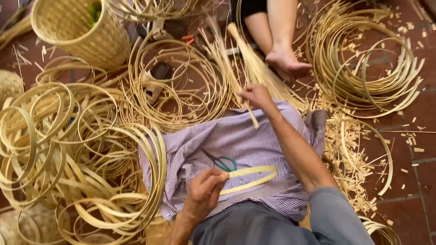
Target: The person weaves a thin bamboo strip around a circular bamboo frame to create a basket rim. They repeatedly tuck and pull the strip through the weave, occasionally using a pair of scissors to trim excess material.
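My left hand [205, 188] pinches a bamboo hoop [251, 177] (over striped cloth [254, 145]); my right hand [255, 96] grips a far strip [240, 93].

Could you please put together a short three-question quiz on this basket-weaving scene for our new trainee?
1. True or false: the left hand holds a flat bamboo hoop over the striped cloth.
2. What does the right hand grip?
A. the woven basket
B. a bundle of thin bamboo splints
C. the green-handled scissors
3. Fill in: another person's bare ___ rests on the floor beyond the bundle.

Key: 1 true; 2 B; 3 foot.
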